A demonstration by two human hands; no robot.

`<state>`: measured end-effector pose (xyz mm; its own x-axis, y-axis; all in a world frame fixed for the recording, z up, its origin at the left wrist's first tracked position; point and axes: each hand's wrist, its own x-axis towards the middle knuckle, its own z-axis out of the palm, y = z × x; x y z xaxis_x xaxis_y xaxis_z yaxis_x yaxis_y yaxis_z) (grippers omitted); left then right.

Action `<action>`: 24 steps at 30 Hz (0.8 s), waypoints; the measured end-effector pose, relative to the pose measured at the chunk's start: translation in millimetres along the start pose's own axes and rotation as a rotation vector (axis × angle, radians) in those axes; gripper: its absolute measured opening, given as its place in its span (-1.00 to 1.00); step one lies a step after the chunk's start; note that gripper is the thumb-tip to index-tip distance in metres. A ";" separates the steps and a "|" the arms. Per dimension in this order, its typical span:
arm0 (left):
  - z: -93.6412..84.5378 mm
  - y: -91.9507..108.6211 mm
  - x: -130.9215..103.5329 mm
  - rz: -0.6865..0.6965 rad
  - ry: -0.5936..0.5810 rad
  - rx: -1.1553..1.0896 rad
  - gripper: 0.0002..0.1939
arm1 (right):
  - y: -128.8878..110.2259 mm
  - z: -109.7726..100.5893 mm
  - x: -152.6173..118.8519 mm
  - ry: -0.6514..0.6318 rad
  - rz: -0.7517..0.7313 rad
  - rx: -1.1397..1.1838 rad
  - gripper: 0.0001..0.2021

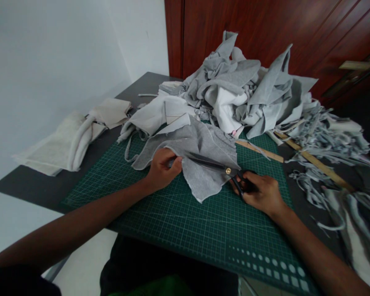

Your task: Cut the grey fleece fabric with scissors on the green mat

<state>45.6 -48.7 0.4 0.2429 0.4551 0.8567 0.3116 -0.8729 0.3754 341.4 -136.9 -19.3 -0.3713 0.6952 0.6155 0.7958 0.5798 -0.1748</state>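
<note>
A piece of grey fabric [208,142] lies rumpled on the green cutting mat [185,226]. My left hand [163,169] pinches its near edge between thumb and fingers. From the right, my right hand [262,193] grips the black handles of a pair of scissors [228,170]. The scissor blades point left across the fabric, their tips close to my left thumb. Whether the blades are fully closed is hard to make out. A pointed flap of the fabric hangs toward me below the blades.
Behind the fabric rises a big heap of grey cloth [234,78]. Folded cream cloth [64,139] lies at the left. At the right are a pile of thin cloth strips [333,131], a long wooden ruler [320,166] and another wooden strip [262,151]. A brown door [265,24] stands behind.
</note>
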 end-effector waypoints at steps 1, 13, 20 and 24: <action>-0.4 0.4 0.5 0.008 0.005 -0.013 -0.64 | 0.2 0.4 -1.2 0.008 -0.003 -0.008 -0.86; -2.0 4.0 4.4 -0.042 -0.039 -0.191 -0.71 | -2.4 -2.8 0.5 -0.036 -0.029 -0.002 -0.88; -3.3 6.0 3.6 -0.146 -0.114 -0.222 -0.67 | -1.0 -3.2 -0.3 -0.059 -0.033 0.000 -0.89; -2.8 5.6 2.4 -0.184 -0.107 -0.219 -0.68 | -3.2 -5.2 3.1 -0.046 -0.056 0.001 -0.87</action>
<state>45.3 -53.0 5.6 0.2998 0.6150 0.7293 0.1571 -0.7858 0.5982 340.2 -138.7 -12.8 -0.4370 0.6801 0.5886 0.7728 0.6188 -0.1412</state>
